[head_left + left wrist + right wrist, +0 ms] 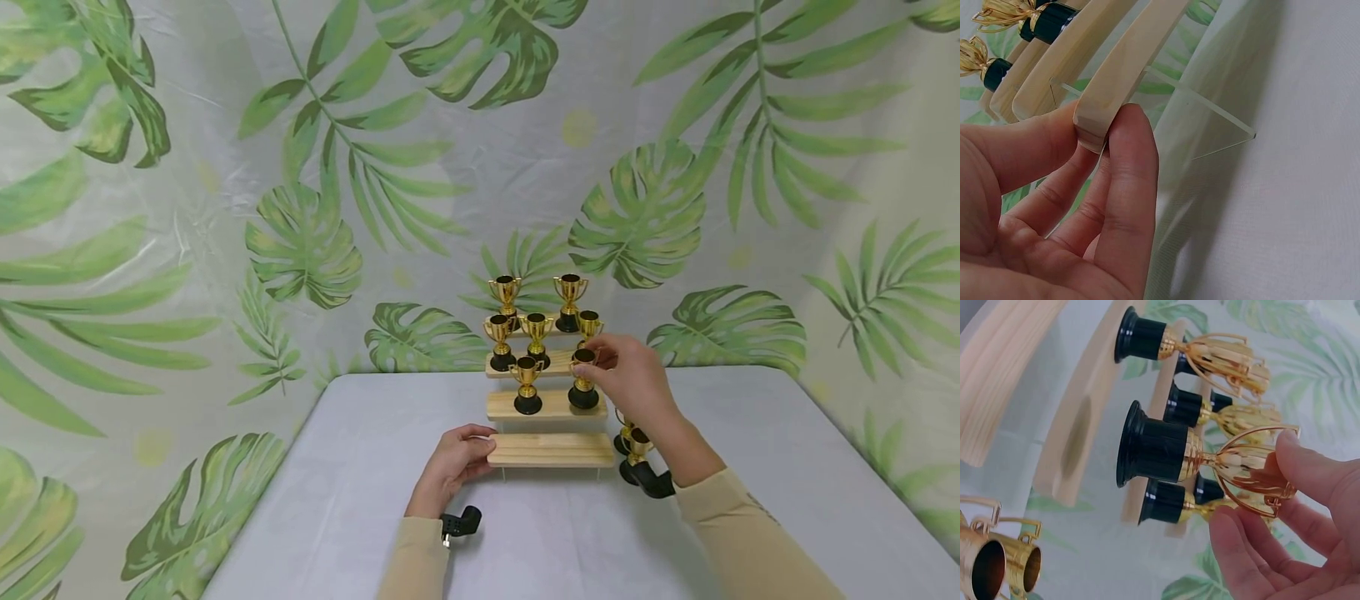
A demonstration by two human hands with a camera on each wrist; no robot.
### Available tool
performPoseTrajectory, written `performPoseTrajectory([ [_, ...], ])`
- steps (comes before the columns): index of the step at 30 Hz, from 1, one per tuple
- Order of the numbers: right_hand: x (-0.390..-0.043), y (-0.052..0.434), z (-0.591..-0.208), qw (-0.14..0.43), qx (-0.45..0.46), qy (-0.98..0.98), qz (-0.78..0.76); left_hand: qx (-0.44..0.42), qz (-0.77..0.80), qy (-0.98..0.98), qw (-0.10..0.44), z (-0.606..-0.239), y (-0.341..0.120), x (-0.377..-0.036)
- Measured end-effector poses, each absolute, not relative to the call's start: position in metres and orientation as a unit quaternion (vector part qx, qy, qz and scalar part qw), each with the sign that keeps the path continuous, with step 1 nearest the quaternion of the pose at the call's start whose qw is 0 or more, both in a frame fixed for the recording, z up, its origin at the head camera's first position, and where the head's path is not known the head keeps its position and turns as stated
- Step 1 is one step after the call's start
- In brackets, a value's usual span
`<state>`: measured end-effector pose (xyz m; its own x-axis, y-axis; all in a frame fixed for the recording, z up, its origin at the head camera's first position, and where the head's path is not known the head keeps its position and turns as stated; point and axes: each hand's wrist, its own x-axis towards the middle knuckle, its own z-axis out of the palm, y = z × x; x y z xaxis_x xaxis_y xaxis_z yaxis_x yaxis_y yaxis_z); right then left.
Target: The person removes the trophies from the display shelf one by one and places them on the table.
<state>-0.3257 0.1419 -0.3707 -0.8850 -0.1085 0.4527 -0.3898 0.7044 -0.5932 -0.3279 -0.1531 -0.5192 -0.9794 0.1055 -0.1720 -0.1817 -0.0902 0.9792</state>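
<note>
The right hand [633, 379] has a little gold trophy [1194, 456] by the cup, thumb on one side and fingers on the other, so yeah, it's definitely got hold of it. The thing's upright, hanging just over the right end of the second plank up [557, 405] on a wooden tiered stand [497, 407]. Its black base isn't touching the wood, and there's a soft shadow on the plank under it.

Left hand [459, 457] is pinching the left end of the lowest plank [551, 451], thumb on one side, fingers on the other. There's a thin see-through leg [1204, 103] under that one.

Same plank as the hovering one: another trophy [527, 385] standing further left. Next step up has three trophies [537, 337], the right one partly behind the right hand, and the top has two more [570, 296].

Two others [637, 450] sit close together on the white tablecloth [315, 500], right of the stand and partly blocked by the right arm. Behind everything hangs a leafy green backdrop [450, 167].
</note>
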Motion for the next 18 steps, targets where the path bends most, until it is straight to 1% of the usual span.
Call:
performPoseTrajectory([
  [12, -0.318, 0.163, -0.363, 0.222, 0.115, -0.902, 0.351, -0.028, 0.738, 0.667, 0.099, -0.519, -0.154, -0.330],
  [18, -0.315, 0.175, -0.361, 0.257, 0.104, -0.899, 0.340, -0.023, 0.741, 0.663, 0.100, -0.518, -0.153, -0.328],
])
